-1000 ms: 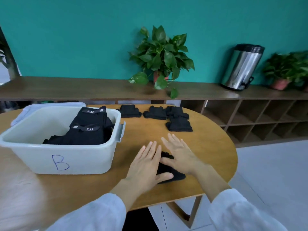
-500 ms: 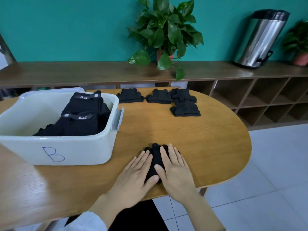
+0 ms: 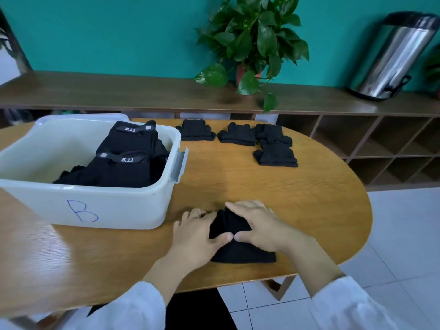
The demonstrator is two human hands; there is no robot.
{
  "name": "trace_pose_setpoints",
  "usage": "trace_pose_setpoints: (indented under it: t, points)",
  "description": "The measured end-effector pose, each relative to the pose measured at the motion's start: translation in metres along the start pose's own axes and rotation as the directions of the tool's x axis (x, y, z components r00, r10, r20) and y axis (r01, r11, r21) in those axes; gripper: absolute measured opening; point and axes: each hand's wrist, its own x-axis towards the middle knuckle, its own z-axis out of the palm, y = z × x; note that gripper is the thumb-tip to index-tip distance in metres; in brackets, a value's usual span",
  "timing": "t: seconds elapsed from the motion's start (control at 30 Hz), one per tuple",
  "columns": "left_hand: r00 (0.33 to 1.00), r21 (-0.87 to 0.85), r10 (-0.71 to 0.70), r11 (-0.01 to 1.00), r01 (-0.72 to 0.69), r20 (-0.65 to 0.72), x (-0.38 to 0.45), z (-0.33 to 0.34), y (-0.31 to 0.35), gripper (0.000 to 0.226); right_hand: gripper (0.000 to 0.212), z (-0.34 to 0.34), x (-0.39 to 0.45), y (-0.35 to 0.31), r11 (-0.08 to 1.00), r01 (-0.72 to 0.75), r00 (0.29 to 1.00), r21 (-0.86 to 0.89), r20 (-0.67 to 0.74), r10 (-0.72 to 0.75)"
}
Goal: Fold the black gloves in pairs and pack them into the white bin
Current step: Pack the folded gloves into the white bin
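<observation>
A pair of black gloves lies on the wooden table near its front edge. My left hand grips its left side, and my right hand grips its right side. Both thumbs meet on top of the fabric, and the far end is bunched up between my curled fingers. The white bin, marked "B", stands just left of my hands and holds folded black gloves. Several more black gloves lie along the table's far side, with one pair nearest.
Behind the table, a long wooden shelf carries a potted plant and a steel canister. Open cubbyholes sit below it at right. The table's rounded edge drops to a tiled floor on the right.
My hands lay flat on the gloves. Now the fingers have curled round the far end and pulled it up and back toward me, with the thumbs meeting on top.
</observation>
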Motion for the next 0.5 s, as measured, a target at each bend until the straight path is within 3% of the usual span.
trace_pose_setpoints:
  t: [0.23, 0.5]
  points:
    - [0.999, -0.096, -0.009, 0.995, 0.013, 0.035, 0.004, 0.001, 0.004, 0.051, 0.075, -0.006, 0.02, 0.0, 1.0, -0.007, 0.993, 0.006, 0.122, 0.006]
    - [0.997, -0.229, -0.018, 0.973, 0.0, -0.076, 0.0, 0.01, 0.003, 0.038, 0.049, -0.015, 0.025, -0.007, 0.999, -0.005, 0.989, 0.034, 0.146, 0.0]
